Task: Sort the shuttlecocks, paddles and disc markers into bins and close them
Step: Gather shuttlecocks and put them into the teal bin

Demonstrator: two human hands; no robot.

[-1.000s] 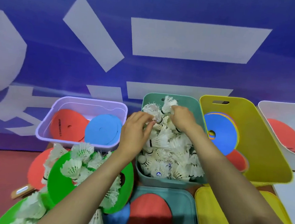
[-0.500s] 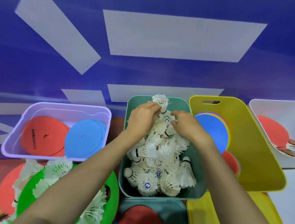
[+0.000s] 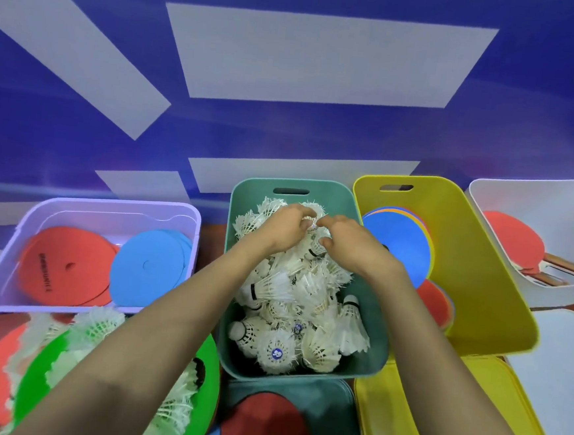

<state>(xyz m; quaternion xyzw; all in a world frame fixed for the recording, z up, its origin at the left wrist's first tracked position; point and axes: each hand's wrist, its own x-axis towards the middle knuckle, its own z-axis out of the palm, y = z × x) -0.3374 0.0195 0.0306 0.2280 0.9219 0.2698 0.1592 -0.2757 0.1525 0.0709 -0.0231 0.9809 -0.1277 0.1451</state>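
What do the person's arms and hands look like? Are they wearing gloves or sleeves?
No gloves and no sleeves show. Both forearms are bare right to the picture's bottom edge. The left hand and the right hand are bare too, with no watch or bracelet at either wrist.

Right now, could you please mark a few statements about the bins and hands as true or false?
1. The left hand and right hand are both on the shuttlecocks in the teal bin. True.
2. The yellow bin holds paddles. False: it holds disc markers; the paddles lie in the white bin.
3. The purple bin holds red disc markers and blue disc markers. True.
4. The teal bin is closed. False: it stands open, no lid on it.
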